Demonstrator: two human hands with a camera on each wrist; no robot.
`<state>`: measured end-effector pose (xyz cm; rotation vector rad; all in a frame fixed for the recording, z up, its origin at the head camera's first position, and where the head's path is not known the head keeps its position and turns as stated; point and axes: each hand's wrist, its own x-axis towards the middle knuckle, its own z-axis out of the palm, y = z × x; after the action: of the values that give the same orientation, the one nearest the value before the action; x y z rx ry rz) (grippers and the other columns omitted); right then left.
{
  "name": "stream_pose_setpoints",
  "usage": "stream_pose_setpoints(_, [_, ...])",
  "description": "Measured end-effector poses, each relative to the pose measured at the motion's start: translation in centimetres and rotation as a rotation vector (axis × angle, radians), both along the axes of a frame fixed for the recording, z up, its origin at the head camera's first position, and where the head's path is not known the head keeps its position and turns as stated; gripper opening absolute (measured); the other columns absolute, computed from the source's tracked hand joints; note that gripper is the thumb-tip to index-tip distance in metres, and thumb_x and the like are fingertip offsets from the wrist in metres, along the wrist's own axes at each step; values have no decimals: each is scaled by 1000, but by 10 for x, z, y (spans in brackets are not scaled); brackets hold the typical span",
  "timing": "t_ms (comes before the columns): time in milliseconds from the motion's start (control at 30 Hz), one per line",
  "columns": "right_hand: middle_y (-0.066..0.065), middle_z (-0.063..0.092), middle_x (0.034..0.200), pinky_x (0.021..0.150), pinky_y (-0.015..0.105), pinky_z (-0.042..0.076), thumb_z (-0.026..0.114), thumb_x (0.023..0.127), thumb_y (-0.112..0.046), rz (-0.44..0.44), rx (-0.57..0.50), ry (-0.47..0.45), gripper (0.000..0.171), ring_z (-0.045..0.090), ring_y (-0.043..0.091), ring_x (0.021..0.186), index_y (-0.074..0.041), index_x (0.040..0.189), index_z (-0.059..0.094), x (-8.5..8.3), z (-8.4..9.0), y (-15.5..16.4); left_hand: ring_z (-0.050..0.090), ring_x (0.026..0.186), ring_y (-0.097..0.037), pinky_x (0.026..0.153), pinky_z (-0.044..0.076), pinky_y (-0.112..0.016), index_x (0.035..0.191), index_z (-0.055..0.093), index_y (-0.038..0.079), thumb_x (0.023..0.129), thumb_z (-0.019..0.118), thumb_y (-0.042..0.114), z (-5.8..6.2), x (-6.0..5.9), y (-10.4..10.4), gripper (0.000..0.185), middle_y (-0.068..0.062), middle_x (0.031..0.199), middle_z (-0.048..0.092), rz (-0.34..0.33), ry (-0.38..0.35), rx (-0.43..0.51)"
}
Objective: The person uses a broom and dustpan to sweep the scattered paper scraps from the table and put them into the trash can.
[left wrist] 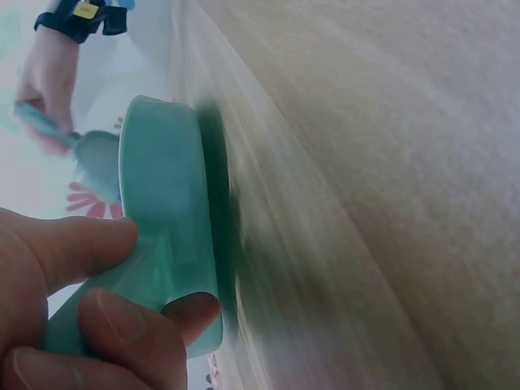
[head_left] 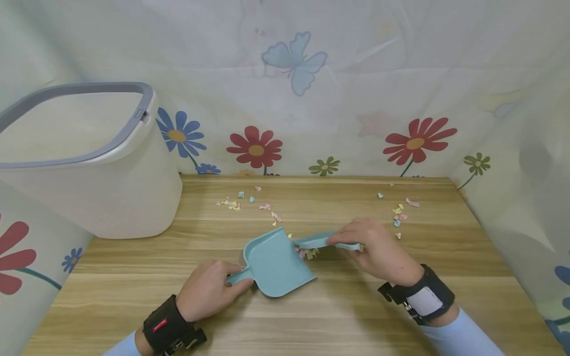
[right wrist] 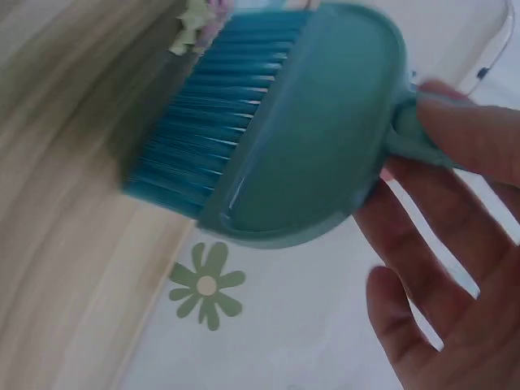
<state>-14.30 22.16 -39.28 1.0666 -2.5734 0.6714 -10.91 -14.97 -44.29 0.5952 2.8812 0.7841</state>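
Note:
A light blue dustpan [head_left: 277, 264] rests on the wooden table, its wide edge facing right. My left hand [head_left: 211, 289] grips its handle between thumb and fingers, also seen close up in the left wrist view. My right hand [head_left: 378, 249] holds a small hand brush [head_left: 318, 241] by its handle, a little right of the dustpan's edge. In the right wrist view the blue bristles [right wrist: 219, 110] point toward the table. A small pile of paper scraps [head_left: 310, 253] lies between the brush and the dustpan, partly hidden beneath the brush.
A tall white bin [head_left: 133, 198] with a grey rim stands at the left. Torn pastel paper scraps [head_left: 233, 204] are scattered at the back left of the table, with more scraps [head_left: 399, 217] at the back right. A flowered curtain [head_left: 347, 109] hangs behind the table.

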Motion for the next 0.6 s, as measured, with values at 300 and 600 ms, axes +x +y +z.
stream_pose_setpoints(300, [8,75,84,55,27,51,80,83,-1,-314,-96,198,21,65,12,64,-3,104,78,-4,0,-25,37,52,4,49,28,-20,99,84,25,92,78,44,0,0,-3,21,20,64,57,1,7,-7])
stream_pose_setpoints(600, [9,75,74,50,27,49,79,83,-4,-398,-83,162,7,69,16,59,-6,79,73,-9,-4,-72,35,51,3,49,27,-20,80,76,31,91,78,46,3,-2,-6,19,18,57,36,5,0,-21])
